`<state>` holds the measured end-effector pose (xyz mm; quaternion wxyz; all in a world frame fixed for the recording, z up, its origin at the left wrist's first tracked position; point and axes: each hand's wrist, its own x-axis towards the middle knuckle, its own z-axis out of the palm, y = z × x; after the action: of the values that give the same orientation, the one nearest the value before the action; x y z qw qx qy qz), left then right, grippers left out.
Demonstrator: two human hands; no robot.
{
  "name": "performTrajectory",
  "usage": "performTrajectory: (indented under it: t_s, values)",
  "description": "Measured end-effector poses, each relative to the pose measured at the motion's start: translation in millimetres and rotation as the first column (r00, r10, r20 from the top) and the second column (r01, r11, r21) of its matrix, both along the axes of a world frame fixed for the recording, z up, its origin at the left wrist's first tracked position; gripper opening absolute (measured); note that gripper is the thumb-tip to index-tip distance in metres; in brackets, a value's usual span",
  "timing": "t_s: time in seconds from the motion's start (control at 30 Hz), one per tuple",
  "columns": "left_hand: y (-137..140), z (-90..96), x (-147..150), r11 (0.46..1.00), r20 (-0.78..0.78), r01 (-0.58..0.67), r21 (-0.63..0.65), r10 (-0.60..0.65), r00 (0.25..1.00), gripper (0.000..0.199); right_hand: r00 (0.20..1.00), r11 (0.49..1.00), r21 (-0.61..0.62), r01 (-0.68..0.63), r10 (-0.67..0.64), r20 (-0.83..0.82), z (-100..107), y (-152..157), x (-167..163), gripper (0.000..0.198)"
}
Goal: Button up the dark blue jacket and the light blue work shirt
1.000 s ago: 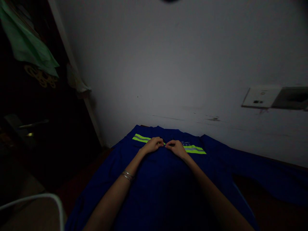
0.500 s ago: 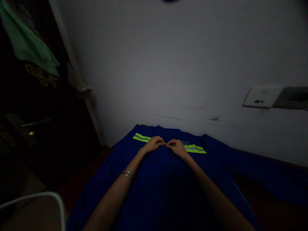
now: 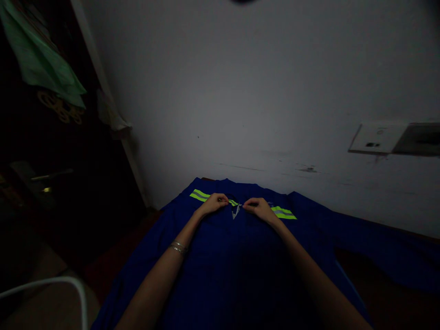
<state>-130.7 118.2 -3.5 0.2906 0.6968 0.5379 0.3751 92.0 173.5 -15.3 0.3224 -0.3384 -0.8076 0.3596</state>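
Note:
A dark blue work jacket [image 3: 220,256] lies spread out, with a yellow-green and grey reflective stripe [image 3: 283,213] across its chest. My left hand [image 3: 213,204] is closed in a pinch on the jacket's front, close to the left part of the stripe. Across a small gap, my right hand [image 3: 260,209] pinches the facing part of the front. Between the fingertips the cloth stands apart, and a pale V-shaped patch [image 3: 235,211] shows there. The light is dim, so the exact edges under the fingers are hard to make out.
Behind the jacket rises a pale wall [image 3: 240,101] with a socket plate [image 3: 374,138] at right. A dark door [image 3: 68,183] with a handle [image 3: 46,177] and hanging green cloth [image 3: 44,64] stands at left. A white curved bar [image 3: 77,282] is at lower left.
My hands have moved apart, the left one leftward and the right one rightward. The front of the jacket has parted between them, and the pale V-shaped patch now shows.

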Motion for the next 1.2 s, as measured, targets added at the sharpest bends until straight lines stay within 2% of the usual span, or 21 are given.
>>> performTrajectory:
  t_s: [0.13,0.27,0.47,0.67,0.77,0.83,0.97,1.2]
  values:
    - [1.3,0.0,-1.0,1.000,-0.002,0.001,-0.009,-0.001,1.000,0.022,1.000,1.000,-0.006,-0.007,0.007,0.006,5.9,-0.4,2.2,0.025]
    - [1.6,5.3,-1.0,0.998,-0.033,-0.067,0.003,0.067,0.997,0.021,1.000,1.000,0.029,-0.012,0.012,0.001,14.5,-2.1,3.3,0.022]
    - [0.1,21.4,0.4,0.990,-0.094,-0.088,0.107,0.098,0.991,0.020,0.999,0.992,0.128,-0.023,0.017,0.047,18.6,-5.4,-0.8,0.020]
    - [-14.3,30.7,-0.7,0.986,-0.182,-0.093,0.136,0.118,0.976,0.019,0.993,0.985,0.172,-0.022,0.001,0.121,18.8,-6.9,-2.3,0.020]
    - [-23.0,27.2,-15.3,0.981,-0.206,-0.129,0.143,0.157,0.966,0.020,0.986,0.983,0.180,-0.044,0.013,0.167,20.2,-9.8,-2.4,0.024]
    - [-28.2,23.1,-31.5,0.969,-0.223,-0.196,0.154,0.227,0.948,0.020,0.983,0.975,0.219,-0.042,0.001,0.185,21.9,-13.2,-3.4,0.033]
    - [-39.1,12.3,-64.5,0.916,-0.230,-0.358,0.179,0.393,0.891,0.019,0.964,0.936,0.352,0.031,-0.121,0.236,27.9,-21.7,-7.2,0.039]
    - [-56.2,-4.6,-82.0,0.930,-0.194,-0.358,0.083,0.368,0.909,0.018,0.950,0.918,0.396,0.005,-0.128,0.285,38.6,-35.9,-20.2,0.030]
